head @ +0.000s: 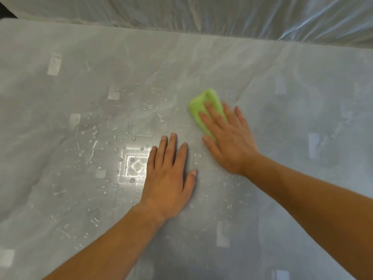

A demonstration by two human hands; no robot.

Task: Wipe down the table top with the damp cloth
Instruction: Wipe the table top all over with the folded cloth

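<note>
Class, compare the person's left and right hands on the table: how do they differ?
The right hand presses flat on the green cloth; the left hand lies directly on the wet table top. The right hand reaches farther from the person than the left hand. Both lie palm down, fingers straight.

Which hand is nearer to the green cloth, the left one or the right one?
Right. The right hand lies flat on the green cloth, fingers straight. The left hand rests flat on the wet table top, beside and nearer the person than the cloth, not touching it.

1 head-worn view looks steeply down, close over the table top [282,87].
</note>
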